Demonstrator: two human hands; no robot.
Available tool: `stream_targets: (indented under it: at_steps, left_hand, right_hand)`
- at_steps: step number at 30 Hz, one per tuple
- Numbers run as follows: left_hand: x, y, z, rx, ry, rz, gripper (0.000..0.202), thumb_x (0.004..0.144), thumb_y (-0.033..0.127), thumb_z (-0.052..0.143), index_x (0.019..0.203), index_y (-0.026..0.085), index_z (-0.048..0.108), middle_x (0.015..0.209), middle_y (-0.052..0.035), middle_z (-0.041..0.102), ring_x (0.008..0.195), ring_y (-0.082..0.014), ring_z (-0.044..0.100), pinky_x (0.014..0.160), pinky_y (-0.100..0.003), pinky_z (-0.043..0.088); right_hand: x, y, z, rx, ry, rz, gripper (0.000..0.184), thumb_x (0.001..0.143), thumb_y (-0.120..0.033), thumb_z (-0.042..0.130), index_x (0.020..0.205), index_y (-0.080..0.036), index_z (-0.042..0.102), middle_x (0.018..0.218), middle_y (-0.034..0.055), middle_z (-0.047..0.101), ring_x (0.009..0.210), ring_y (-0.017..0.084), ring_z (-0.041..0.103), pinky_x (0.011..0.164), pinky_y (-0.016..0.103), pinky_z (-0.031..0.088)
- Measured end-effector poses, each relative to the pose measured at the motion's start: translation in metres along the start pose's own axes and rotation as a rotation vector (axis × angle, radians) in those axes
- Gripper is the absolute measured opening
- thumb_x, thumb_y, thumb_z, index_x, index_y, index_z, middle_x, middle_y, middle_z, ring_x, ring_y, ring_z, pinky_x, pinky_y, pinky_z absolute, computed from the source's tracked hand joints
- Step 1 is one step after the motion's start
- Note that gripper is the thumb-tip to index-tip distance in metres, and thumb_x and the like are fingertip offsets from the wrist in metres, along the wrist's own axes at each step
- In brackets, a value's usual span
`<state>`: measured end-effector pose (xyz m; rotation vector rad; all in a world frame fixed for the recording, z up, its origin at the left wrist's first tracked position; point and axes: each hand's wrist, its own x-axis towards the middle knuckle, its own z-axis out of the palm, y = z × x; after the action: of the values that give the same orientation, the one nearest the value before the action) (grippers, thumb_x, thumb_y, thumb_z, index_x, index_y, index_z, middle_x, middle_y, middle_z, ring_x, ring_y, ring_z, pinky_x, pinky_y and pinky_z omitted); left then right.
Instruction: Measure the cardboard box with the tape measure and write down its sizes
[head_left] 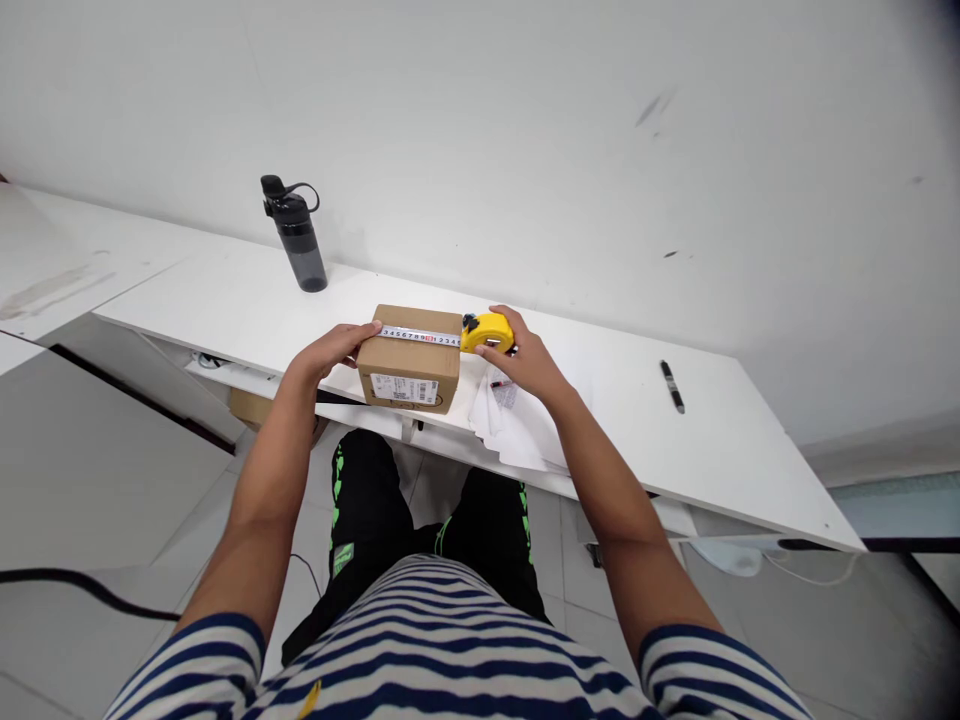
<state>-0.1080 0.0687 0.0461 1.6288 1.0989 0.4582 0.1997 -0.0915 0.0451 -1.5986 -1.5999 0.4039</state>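
A brown cardboard box (411, 358) with a white printed label (403, 388) on its front sits near the desk's front edge. Across its top lies the white blade (420, 336) of a tape measure, its numbers facing up. My right hand (525, 352) grips the yellow tape measure case (489, 330) at the box's right side. At the left top edge, my left hand (337, 348) has its thumb on the blade's end, pinching it against the box; its other fingers are partly hidden beside the box.
A dark water bottle (301, 240) stands at the back left of the white desk (630, 420). White papers (517, 430) lie right of the box, reaching the front edge. A black marker (672, 387) rests farther right. The wall (480, 150) rises behind.
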Motion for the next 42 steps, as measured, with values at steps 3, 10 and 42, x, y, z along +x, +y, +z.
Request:
stream_targets:
  at_steps: [3,10,42]
  left_hand:
    - [-0.001,0.001,0.000,-0.004,0.001,-0.002,0.067,0.070,0.078,0.067,0.097,0.017,0.077,0.099,-0.0119,0.078,0.092,-0.0282,0.070,0.078,-0.036,0.053]
    - [0.000,0.000,0.001,-0.020,-0.009,-0.001,0.068,0.072,0.078,0.065,0.100,0.017,0.076,0.103,-0.0123,0.077,0.094,-0.0280,0.069,0.079,-0.035,0.051]
    - [0.002,-0.003,0.002,-0.017,-0.019,0.015,0.069,0.076,0.076,0.063,0.107,0.016,0.075,0.113,-0.0142,0.077,0.100,-0.0294,0.071,0.080,-0.034,0.054]
  right_hand:
    - [0.000,0.001,0.000,-0.003,-0.005,-0.003,0.068,0.084,-0.055,0.066,0.145,-0.033,0.045,0.119,0.0054,0.068,0.088,0.025,0.065,0.086,0.046,0.053]
    - [0.000,0.001,0.000,0.001,-0.005,0.000,0.069,0.084,-0.053,0.067,0.145,-0.033,0.045,0.121,0.0054,0.068,0.089,0.024,0.064,0.087,0.045,0.053]
    - [0.002,0.010,0.000,-0.023,0.013,-0.041,0.068,0.082,-0.056,0.068,0.142,-0.032,0.045,0.123,0.0065,0.067,0.087,0.023,0.065,0.083,0.047,0.055]
